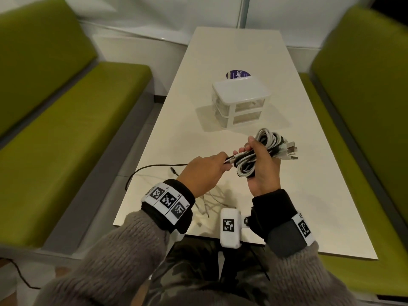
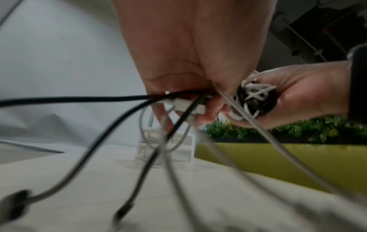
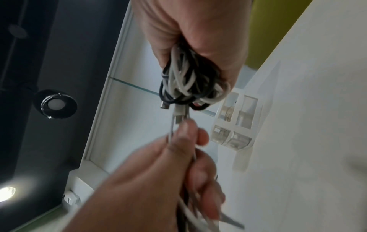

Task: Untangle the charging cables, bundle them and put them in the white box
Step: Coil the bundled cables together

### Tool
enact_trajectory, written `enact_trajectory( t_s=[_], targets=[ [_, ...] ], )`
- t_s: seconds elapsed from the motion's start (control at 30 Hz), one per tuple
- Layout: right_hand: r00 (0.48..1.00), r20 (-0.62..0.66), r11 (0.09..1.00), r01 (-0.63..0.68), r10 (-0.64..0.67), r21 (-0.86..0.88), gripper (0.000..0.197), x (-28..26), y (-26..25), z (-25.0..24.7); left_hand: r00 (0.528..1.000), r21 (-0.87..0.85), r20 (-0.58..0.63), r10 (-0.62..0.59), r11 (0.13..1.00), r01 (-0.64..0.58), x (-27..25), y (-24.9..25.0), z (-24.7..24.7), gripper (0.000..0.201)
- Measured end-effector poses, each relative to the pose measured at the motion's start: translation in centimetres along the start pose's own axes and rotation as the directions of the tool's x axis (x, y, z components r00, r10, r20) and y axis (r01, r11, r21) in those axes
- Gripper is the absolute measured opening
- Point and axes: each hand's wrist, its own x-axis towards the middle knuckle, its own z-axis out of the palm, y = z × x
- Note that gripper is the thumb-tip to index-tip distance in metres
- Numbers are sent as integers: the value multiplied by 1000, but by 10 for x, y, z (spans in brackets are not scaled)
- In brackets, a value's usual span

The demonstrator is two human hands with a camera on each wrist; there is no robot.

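Note:
My right hand [image 1: 262, 164] grips a coiled bundle of black and white charging cables [image 1: 268, 146] above the table, with USB plugs [image 1: 291, 151] sticking out to the right. My left hand [image 1: 205, 171] pinches the loose strands right beside the bundle. In the left wrist view several black and grey cable tails [image 2: 139, 141] hang from that hand [image 2: 190, 66] to the table. The right wrist view shows the bundle [image 3: 190, 84] in my right hand [image 3: 198, 31] and my left hand [image 3: 178, 164] holding the strands below it. The white box [image 1: 239, 100], a small two-drawer unit, stands beyond my hands.
One black cable [image 1: 141, 171] trails over the left edge of the white table [image 1: 298, 195]. Thin white strands [image 1: 212, 202] lie near the front edge. A round purple sticker [image 1: 237, 74] sits behind the box. Green benches [image 1: 66, 129] flank both sides.

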Motion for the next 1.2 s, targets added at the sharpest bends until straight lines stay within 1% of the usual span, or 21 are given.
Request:
enact_trajectory(
  t_s=[0.07,0.13,0.23,0.37,0.5,0.63,0.67,0.7,0.77,0.8,0.87,0.97,1.0,1.1,1.2],
  targets=[
    [1000,-7,1000,10,-10,17,21,0,-1,0,1000,53,19,-7,999,6,-3,-2,-2,34],
    [1000,-17,999,23,-23,31,22,-2,-4,0,1000,69,11,-5,998,4,-5,-4,-4,34],
    [998,-32,996,52,-50,67,27,-2,-9,0,1000,43,0,-10,999,10,-6,-10,-4,33],
    [995,-58,990,86,-80,109,27,-1,-23,-2,1000,20,-9,-15,1000,15,-7,-25,2,28],
    [992,-66,986,114,-106,125,30,0,-36,-7,1000,-14,21,-10,1000,10,-10,-39,9,24],
    [990,-74,985,128,-119,117,25,1,-43,-11,999,-25,42,-32,999,33,-18,-48,9,21],
    [988,-84,983,136,-126,120,23,2,-45,-12,999,-83,34,-41,996,44,-19,-52,7,19],
    [987,-89,982,145,-135,122,20,2,-47,-12,999,-189,19,-50,981,53,-20,-55,6,18],
    [984,-96,980,163,-152,118,19,3,-51,-12,999,-400,7,-48,915,47,-20,-57,1,22],
    [982,-104,979,168,-156,117,19,3,-53,-12,999,-457,16,-39,888,42,-19,-57,-1,23],
    [981,-122,980,165,-151,114,21,3,-55,-14,999,-514,11,-38,857,38,-21,-55,-3,21],
    [981,-142,982,149,-133,115,22,3,-57,-18,995,-584,-60,-77,811,28,-23,-54,-3,22],
    [981,-146,982,148,-131,115,22,3,-57,-19,993,-586,-61,-97,809,43,-24,-55,-3,18],
    [977,-157,980,164,-145,116,21,4,-60,-22,994,-490,5,-111,866,100,-26,-60,1,4],
    [977,-151,979,169,-151,117,22,4,-61,-22,989,-441,74,-130,885,150,-30,-73,0,8]
  ],
)
